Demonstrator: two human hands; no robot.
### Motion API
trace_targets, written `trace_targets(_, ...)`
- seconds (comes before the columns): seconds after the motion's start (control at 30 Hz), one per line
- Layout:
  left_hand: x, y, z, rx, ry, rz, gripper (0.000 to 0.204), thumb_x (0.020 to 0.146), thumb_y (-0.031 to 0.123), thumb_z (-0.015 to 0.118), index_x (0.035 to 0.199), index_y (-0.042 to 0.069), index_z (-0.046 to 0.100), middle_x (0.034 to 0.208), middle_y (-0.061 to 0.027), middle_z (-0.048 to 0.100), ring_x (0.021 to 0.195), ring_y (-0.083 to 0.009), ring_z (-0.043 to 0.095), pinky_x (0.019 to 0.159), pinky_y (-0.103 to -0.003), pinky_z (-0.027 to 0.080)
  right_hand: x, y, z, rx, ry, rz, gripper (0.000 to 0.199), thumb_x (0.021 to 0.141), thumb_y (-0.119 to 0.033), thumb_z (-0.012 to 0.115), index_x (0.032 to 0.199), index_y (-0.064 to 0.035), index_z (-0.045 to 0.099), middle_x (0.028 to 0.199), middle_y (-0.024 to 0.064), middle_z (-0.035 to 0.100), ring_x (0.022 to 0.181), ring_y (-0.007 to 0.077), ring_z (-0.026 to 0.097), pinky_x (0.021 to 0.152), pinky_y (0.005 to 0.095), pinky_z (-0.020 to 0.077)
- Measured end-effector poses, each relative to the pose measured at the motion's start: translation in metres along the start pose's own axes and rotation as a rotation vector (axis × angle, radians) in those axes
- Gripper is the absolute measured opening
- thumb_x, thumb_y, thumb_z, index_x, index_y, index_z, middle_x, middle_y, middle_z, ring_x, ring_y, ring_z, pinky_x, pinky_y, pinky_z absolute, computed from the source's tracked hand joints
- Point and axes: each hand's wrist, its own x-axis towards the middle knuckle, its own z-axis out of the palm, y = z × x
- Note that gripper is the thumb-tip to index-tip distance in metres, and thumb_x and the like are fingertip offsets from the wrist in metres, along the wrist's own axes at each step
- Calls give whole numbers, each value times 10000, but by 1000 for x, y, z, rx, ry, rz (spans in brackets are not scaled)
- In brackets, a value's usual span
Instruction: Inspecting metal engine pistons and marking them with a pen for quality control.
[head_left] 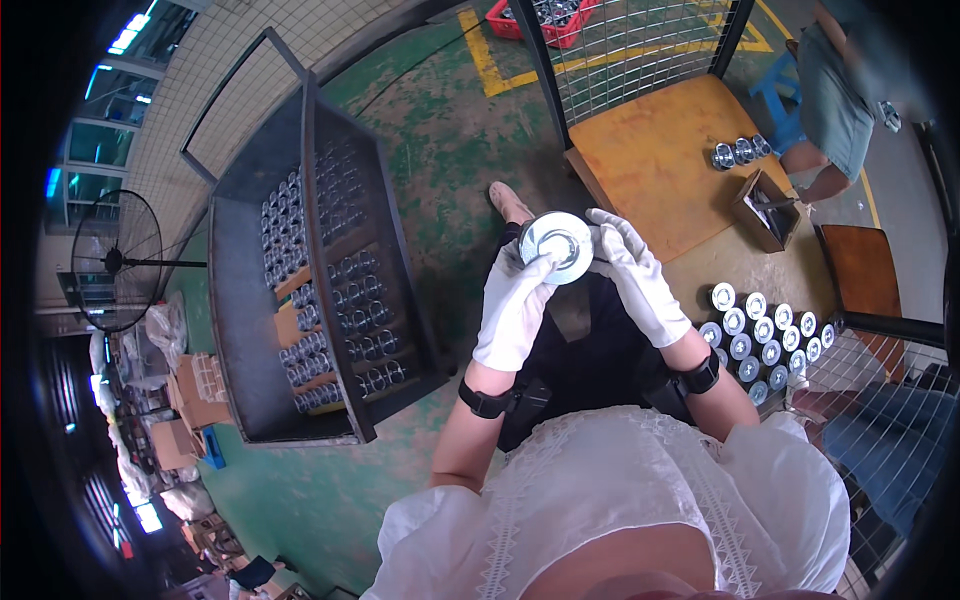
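Note:
A round, shiny metal part (557,247) with a broad flat rim and a raised centre is held up in front of my body. My left hand (518,305), in a white glove, grips it from the lower left, the thumb lying over its face. At the part's right edge is my right hand (632,275), also gloved in white, with its fingers bent against the rim. The part's underside and some fingertips are hidden.
A grey metal bin (330,260) on my left holds rows of metal parts. To the right, similar round parts (770,330) stand grouped near a mesh frame. A wooden table (660,165) carries several parts and a small open box (768,212); another person (835,110) is beside it.

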Motion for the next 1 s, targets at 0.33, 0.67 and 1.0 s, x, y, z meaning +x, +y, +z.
trace_targets(0.33,-2,14,-2,379,110,12,270,927,130,653,1153,-14,619,1014,-18,653,904,-69,625,794,-210,496,-5,6,-7,-117,-142,10,632,1028,-532,438,1429,-45,475,1357,77,558,1238,161,536,1063,345,421)
trace_targets(0.67,3,22,0,456,55,-23,325,943,196,669,1156,-44,614,1007,-30,660,913,-70,612,815,-217,481,-12,7,4,-78,-132,-11,454,1020,-241,580,1407,-23,488,1282,42,591,1156,103,553,1034,267,418)
trace_targets(1.0,-4,-7,-2,845,53,-8,589,861,340,782,1214,-70,551,1207,-148,585,1120,-189,593,928,-330,502,1,16,-10,-43,122,-34,351,998,-199,622,1297,-44,523,1145,4,599,993,54,553,828,215,474)
